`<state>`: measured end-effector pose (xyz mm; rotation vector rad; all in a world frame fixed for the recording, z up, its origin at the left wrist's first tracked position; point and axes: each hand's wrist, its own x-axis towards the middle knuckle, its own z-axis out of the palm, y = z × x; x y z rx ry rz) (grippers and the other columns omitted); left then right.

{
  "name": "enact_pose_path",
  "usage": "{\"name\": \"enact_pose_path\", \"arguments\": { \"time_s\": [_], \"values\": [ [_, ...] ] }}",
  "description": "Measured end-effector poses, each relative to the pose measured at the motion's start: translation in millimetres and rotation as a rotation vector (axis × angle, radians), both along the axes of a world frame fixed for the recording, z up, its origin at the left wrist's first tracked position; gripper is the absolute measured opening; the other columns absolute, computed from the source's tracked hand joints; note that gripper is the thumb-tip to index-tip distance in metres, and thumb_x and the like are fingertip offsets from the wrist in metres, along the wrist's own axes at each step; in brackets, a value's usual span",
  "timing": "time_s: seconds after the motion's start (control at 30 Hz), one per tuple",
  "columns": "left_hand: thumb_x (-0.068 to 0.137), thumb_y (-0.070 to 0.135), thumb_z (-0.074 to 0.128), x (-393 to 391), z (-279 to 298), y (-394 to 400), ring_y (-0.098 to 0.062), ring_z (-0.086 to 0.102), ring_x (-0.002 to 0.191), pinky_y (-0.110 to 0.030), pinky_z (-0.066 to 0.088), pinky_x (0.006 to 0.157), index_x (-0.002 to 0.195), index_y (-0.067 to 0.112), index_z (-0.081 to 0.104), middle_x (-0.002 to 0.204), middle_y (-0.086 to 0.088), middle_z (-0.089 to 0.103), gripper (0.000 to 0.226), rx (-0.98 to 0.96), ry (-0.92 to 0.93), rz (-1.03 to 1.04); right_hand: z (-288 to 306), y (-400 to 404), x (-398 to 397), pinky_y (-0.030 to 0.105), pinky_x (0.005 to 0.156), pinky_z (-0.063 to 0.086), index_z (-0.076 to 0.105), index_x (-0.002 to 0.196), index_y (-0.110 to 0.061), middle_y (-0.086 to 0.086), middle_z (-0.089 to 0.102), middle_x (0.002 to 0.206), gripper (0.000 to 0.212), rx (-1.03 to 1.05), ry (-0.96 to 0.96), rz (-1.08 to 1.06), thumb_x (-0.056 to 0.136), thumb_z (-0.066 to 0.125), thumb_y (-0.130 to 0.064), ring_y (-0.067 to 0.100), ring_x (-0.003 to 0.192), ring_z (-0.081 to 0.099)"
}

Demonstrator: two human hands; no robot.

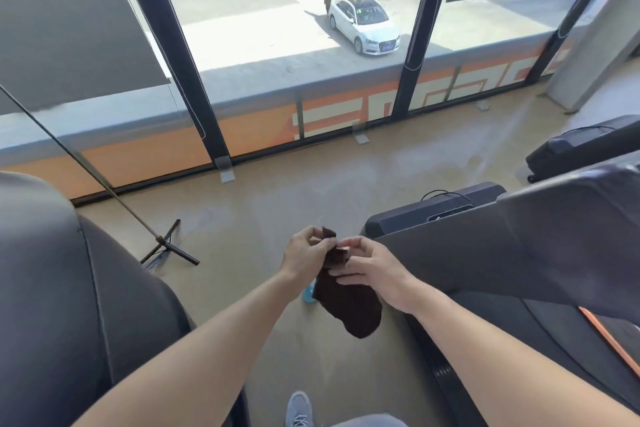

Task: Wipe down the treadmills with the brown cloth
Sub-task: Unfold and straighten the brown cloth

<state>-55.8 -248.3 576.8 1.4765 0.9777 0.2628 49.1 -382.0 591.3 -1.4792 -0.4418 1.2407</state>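
A dark brown cloth (349,302) hangs in the air in front of me, above the tan floor between two treadmills. My left hand (306,253) pinches its upper edge. My right hand (374,270) pinches the same edge just to the right, its fingers lying over the cloth. The lower part of the cloth droops free. One treadmill (519,253) stands at my right, its grey console and arm close to my right hand. Another treadmill (52,288) fills the left side with its grey housing.
A third treadmill (581,149) stands further back on the right. A mop (166,246) leans on the floor at the left, its handle rising up left. Tall windows (294,28) with dark frames line the far wall. My grey shoe (299,409) is below.
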Motion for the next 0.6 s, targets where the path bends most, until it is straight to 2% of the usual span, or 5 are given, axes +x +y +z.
{"name": "enact_pose_path", "arguments": {
  "time_s": [0.1,0.23,0.4,0.5,0.6],
  "values": [
    [0.09,0.023,0.072,-1,5,4,-0.021,0.06,0.067,-0.039,0.049,0.065,0.085,0.015,0.067,0.065,0.002,0.067,0.01,0.008,-0.019,-0.039,1,-4,3,0.04,0.092,0.06,0.056,0.122,-0.006,0.01,0.076,0.115,0.021,0.014,-0.077,0.072,0.102,0.054,0.002,0.027,0.104,0.075],
    [0.088,0.026,0.08,-1,9,4,-0.017,0.063,0.067,-0.03,0.049,0.063,0.083,0.017,0.077,0.074,-0.002,0.073,0.011,0.072,-0.039,-0.103,0,-2,7,0.032,0.079,0.058,0.074,0.099,-0.011,0.005,0.078,0.089,0.012,0.014,-0.371,-0.089,0.094,0.075,-0.022,0.017,0.083,0.075],
    [0.091,0.03,0.077,0,11,1,-0.01,0.059,0.062,-0.026,0.045,0.062,0.082,0.012,0.077,0.07,-0.001,0.07,0.02,0.102,-0.06,-0.109,3,-1,9,0.017,0.088,0.049,0.08,0.092,-0.026,-0.013,0.07,0.102,0.014,0.032,-0.57,-0.055,0.091,0.077,-0.039,0.0,0.099,0.065],
    [0.097,0.027,0.07,-1,13,1,-0.018,0.067,0.075,-0.035,0.052,0.072,0.092,0.015,0.079,0.084,-0.01,0.075,0.016,0.027,-0.085,-0.12,8,2,10,0.027,0.085,0.056,0.077,0.096,-0.022,-0.008,0.078,0.09,0.014,0.045,-0.524,-0.073,0.096,0.073,-0.035,0.006,0.088,0.072],
    [0.103,0.015,0.058,-2,19,-1,-0.023,0.066,0.072,-0.029,0.055,0.062,0.098,0.006,0.075,0.086,-0.015,0.069,0.02,-0.154,-0.135,-0.127,7,5,10,0.033,0.082,0.061,0.076,0.093,-0.026,-0.004,0.077,0.086,0.008,0.046,-0.516,-0.15,0.096,0.073,-0.032,0.011,0.083,0.074]
  ]
}}
